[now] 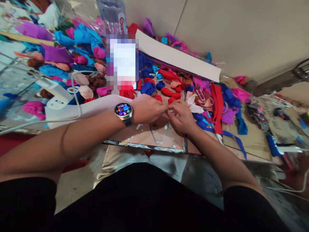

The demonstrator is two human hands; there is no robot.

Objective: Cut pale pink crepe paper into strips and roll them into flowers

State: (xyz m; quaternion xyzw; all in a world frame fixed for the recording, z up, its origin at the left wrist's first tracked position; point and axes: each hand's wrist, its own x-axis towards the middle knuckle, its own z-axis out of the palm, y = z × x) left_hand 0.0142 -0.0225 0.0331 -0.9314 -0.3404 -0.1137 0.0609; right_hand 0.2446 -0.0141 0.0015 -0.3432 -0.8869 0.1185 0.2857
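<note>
My left hand (147,109), with a smartwatch (123,111) on its wrist, and my right hand (181,115) meet over a brown board (159,135) on the table. Both are closed in a pinch on one small pale piece (170,111) between the fingertips; I cannot make out what it is. Just beyond my fingers lie small rolled red pieces (171,93) and blue pieces (147,87) of crepe-like paper.
Heaps of rolled and crumpled paper in blue, pink, purple and brown (72,51) cover the left. A white power strip (58,93) with cable, a plastic bottle (113,16), a long white board (178,58), red ribbon (218,103), scissors (200,95) and tools at right (256,112).
</note>
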